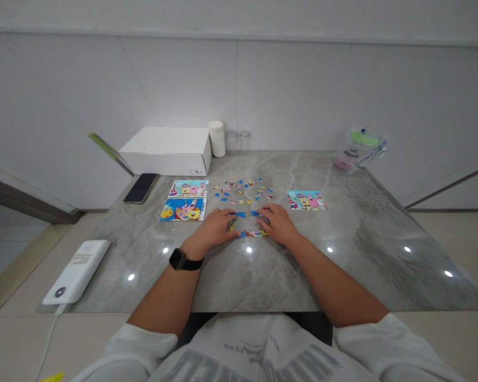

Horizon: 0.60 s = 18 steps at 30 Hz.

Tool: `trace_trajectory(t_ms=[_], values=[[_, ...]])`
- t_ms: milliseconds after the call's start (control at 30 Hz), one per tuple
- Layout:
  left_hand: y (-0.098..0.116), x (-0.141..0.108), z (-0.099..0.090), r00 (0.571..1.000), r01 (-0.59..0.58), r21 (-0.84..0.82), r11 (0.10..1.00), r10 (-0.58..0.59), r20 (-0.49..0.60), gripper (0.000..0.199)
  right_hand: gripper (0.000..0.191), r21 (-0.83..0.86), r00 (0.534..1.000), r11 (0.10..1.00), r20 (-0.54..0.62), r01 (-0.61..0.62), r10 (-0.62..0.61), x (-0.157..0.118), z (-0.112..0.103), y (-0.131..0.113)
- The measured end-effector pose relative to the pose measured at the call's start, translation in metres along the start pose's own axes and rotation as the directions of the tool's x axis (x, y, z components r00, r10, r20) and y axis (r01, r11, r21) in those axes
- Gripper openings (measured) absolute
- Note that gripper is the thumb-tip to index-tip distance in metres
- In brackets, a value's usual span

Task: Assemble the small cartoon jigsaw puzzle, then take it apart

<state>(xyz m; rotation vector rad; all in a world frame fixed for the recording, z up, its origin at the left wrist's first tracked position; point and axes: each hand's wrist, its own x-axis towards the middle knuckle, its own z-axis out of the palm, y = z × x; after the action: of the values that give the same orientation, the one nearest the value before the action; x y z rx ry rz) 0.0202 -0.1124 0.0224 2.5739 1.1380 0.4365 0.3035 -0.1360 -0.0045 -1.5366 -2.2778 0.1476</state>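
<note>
Jigsaw border [253, 234]: flat on table [247, 286], between your left hand [219, 225] and right hand [278, 224]; fingers and thumbs parted, touching its sides. Probably light, stiff card, weak joints; nudge outer edges, avoid lifting.

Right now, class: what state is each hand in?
Left hand: open, spread at the left side of the puzzle border.
Right hand: open, spread at its right side.

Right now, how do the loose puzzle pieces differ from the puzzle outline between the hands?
The loose puzzle pieces are scattered; the puzzle outline forms a gapped border. The left hand and right hand bracket the puzzle outline, while the loose puzzle pieces lie beyond them. Both include blue and yellow.
</note>
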Motion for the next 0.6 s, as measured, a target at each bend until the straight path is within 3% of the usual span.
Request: trace_trajectory(t_ms=[200, 333, 467, 600], values=[[0.000, 0.002, 0.000, 0.999, -0.006, -0.018, 1.000, 0.005, -0.037, 0.043, 0.031, 0.099, 0.994, 0.995, -0.111, 0.003, 0.008, 0.000, 0.001, 0.009], [0.000, 0.005, -0.002, 0.990, 0.012, -0.062, 0.998, -0.020, -0.142, 0.030, 0.027, 0.174, 0.979, 0.985, -0.202, -0.004, 0.040, 0.001, -0.001, 0.013], [0.000, 0.011, -0.003, 0.943, 0.068, -0.180, 0.981, -0.122, -0.310, 0.012, 0.026, 0.213, 0.967, 0.976, -0.233, -0.055, 0.105, 0.003, -0.001, 0.020], [-0.003, 0.017, 0.002, 0.874, 0.131, -0.265, 0.955, -0.237, -0.423, 0.009, 0.025, 0.250, 0.954, 0.963, -0.252, -0.100, 0.165, 0.004, -0.002, 0.027]])
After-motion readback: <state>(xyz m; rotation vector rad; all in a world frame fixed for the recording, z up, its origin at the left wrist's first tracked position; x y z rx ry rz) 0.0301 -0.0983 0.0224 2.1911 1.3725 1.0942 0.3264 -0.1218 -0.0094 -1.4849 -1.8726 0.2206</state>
